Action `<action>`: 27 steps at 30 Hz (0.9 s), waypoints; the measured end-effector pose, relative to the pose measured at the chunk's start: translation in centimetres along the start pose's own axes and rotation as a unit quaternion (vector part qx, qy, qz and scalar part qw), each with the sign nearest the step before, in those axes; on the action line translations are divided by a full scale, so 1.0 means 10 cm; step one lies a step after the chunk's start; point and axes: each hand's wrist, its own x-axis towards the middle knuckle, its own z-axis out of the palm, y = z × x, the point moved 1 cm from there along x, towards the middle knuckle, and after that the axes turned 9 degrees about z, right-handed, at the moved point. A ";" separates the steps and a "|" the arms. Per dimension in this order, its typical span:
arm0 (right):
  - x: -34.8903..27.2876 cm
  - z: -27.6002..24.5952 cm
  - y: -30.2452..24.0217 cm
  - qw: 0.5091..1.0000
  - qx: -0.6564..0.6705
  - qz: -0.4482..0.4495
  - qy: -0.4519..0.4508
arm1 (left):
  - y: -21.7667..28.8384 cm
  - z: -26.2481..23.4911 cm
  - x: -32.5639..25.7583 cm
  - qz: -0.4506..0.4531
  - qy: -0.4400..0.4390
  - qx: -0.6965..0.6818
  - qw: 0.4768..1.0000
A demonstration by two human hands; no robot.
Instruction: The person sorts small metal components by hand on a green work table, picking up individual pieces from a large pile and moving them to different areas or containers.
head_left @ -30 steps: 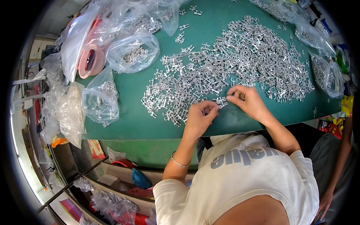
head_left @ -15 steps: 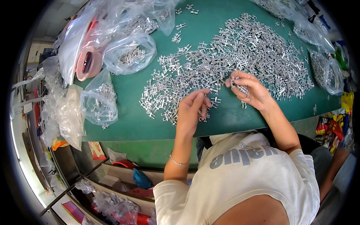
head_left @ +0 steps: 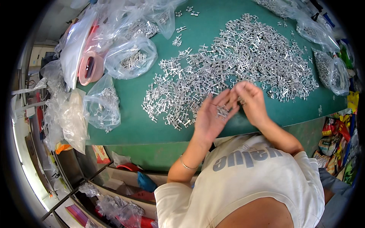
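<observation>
A wide heap of small silvery H-shaped metal parts [head_left: 251,49] is spread over the green table [head_left: 140,102]. My left hand [head_left: 211,117] is turned palm up at the heap's near edge, its fingers a little curled. Several of the metal parts [head_left: 222,111] lie in that palm and on its fingers. Close against its fingertips is my right hand [head_left: 251,102], slightly blurred. Its fingers are bent together around a few metal parts, which show only in part between them.
Clear plastic bags of metal parts [head_left: 131,59] stand at the left, beside a pink tape roll [head_left: 91,68]. Another filled bag [head_left: 330,72] lies at the right edge. Below the table's near left is an open drawer [head_left: 114,174] with a blue bag [head_left: 146,181].
My left hand has turned palm up and moved right, now showing metal parts in it. The right hand has come down and left to meet it with its parts.
</observation>
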 end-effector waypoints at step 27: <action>0.32 -0.53 -0.47 0.715 -0.610 -0.339 0.041 | -0.04 0.20 0.00 0.051 -0.093 -0.147 0.983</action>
